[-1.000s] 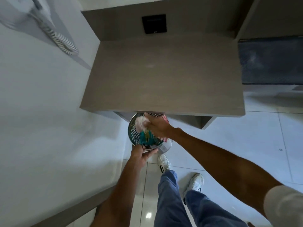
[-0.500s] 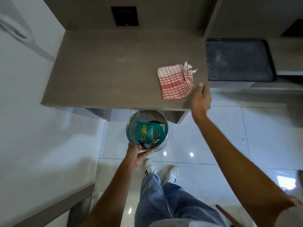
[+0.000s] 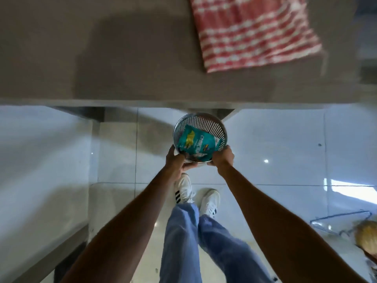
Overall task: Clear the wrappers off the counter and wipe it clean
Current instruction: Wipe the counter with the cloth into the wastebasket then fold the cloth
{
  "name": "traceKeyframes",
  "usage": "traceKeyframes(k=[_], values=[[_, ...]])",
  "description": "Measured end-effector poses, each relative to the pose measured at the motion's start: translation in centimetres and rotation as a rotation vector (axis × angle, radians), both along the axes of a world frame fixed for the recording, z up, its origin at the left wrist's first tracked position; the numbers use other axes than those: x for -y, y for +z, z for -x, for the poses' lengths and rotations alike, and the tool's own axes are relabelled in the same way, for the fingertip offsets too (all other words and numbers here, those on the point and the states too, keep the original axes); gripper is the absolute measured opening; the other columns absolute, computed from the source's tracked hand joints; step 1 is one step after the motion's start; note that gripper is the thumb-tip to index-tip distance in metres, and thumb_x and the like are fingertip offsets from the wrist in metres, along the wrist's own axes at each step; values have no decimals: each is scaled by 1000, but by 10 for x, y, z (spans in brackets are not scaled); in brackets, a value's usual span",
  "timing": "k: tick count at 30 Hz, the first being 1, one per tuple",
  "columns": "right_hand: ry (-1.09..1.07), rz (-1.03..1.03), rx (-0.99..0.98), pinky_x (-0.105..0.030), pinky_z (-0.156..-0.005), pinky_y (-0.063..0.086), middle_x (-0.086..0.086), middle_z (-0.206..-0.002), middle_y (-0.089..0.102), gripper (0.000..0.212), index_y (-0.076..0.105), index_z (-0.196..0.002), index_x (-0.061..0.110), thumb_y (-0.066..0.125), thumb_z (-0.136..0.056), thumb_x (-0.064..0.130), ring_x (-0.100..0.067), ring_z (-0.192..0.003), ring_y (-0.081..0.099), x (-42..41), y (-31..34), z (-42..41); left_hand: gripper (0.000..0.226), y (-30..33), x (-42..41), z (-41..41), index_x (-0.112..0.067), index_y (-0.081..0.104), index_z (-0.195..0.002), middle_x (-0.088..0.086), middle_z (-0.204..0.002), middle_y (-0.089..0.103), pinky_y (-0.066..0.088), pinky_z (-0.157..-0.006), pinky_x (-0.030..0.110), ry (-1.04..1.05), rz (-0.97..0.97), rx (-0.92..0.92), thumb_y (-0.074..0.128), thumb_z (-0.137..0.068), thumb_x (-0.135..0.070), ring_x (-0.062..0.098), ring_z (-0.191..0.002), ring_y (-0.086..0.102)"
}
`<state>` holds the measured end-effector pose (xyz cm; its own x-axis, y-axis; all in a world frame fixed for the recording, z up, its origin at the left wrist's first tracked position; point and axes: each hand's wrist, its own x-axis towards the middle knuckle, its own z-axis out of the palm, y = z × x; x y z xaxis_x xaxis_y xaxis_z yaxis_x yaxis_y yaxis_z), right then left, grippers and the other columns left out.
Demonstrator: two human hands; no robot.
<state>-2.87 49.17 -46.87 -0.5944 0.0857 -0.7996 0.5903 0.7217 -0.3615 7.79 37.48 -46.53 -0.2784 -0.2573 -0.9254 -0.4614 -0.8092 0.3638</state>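
A round perforated metal bin point(image 3: 206, 124) hangs just below the front edge of the grey-brown counter point(image 3: 114, 58). A teal snack wrapper point(image 3: 195, 144) lies on top inside it, with other wrappers underneath. My left hand point(image 3: 177, 161) grips the bin's near left rim and my right hand point(image 3: 222, 157) grips its near right rim. A red and white checked cloth point(image 3: 253, 29) lies flat on the counter at the upper right, blurred by motion.
Glossy white floor tiles point(image 3: 281, 152) spread below the counter. My white shoes point(image 3: 208, 201) and blue jeans stand right behind the bin. A white wall runs along the left. A wire object and something yellowish point(image 3: 365, 235) lie on the floor at the lower right.
My right hand left the bin, reached out by the counter's right edge, then came back and took the bin's right rim. The checked cloth now lies on the counter. The view has dropped closer.
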Motion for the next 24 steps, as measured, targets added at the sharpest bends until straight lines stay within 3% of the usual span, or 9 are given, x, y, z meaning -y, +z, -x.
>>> traceKeyframes(k=[5,9,12,13,15,17,19,22,24], values=[[-62,38,-7,-53,-77,66,-18,-118,70,29,54,-125,9,57,-97,18,-38,-91,76,8,-95,20,63,-86,14,28,-17,42,-150,19,-151,55,57,-100,61,-147,54,3,44,-97,16,45,-129,63],[-76,62,13,-48,-80,66,-16,-123,69,32,52,-129,11,58,-99,17,-34,-97,74,5,-93,23,38,-82,23,35,-22,47,-141,12,-149,59,57,-104,53,-293,62,59,51,-106,-7,40,-131,62],[166,16,-189,-43,-85,60,-17,-123,70,39,51,-133,12,55,-94,14,-37,-106,68,-2,-2,13,35,7,16,23,-18,57,-138,14,-142,64,56,-107,48,-526,369,255,53,-103,-18,38,-128,63],[251,47,-306,-41,-86,58,-15,-124,70,41,52,-134,13,55,-94,12,-34,-108,67,-7,43,3,33,53,9,14,-15,63,-133,14,-137,68,56,-106,44,-566,508,242,55,-101,-15,36,-123,66],[365,148,-527,-36,-96,57,-6,-133,65,39,54,-134,16,52,-95,10,-19,-118,59,-21,130,-22,30,147,-9,-7,-10,71,-123,8,-127,74,58,-96,29,-592,761,85,57,-98,-3,24,-110,72],[402,232,-744,-22,-105,48,1,-142,55,34,55,-131,18,49,-97,14,-4,-128,45,-35,212,-40,32,240,-22,-25,-9,72,-118,2,-120,75,56,-83,11,-550,938,-49,59,-92,6,15,-102,71],[363,330,-999,-17,-101,47,-1,-140,52,28,55,-127,16,49,-100,18,-8,-129,46,-43,272,-37,33,305,-28,-25,-17,67,-118,-4,-117,70,52,-74,4,-422,1064,-117,59,-89,-1,10,-97,68],[255,356,-1161,-22,-92,50,-4,-129,54,25,51,-125,14,49,-102,22,-4,-118,47,-25,333,13,41,361,-9,20,-20,59,-130,3,-124,64,50,-76,4,-288,1175,-169,58,-89,-14,14,-100,65],[241,278,-1089,-27,-96,48,-5,-130,55,30,49,-128,17,53,-99,25,-5,-116,46,5,358,57,59,370,11,66,-15,51,-144,12,-137,58,55,-97,23,-294,1136,-122,59,-87,-4,26,-119,62]])
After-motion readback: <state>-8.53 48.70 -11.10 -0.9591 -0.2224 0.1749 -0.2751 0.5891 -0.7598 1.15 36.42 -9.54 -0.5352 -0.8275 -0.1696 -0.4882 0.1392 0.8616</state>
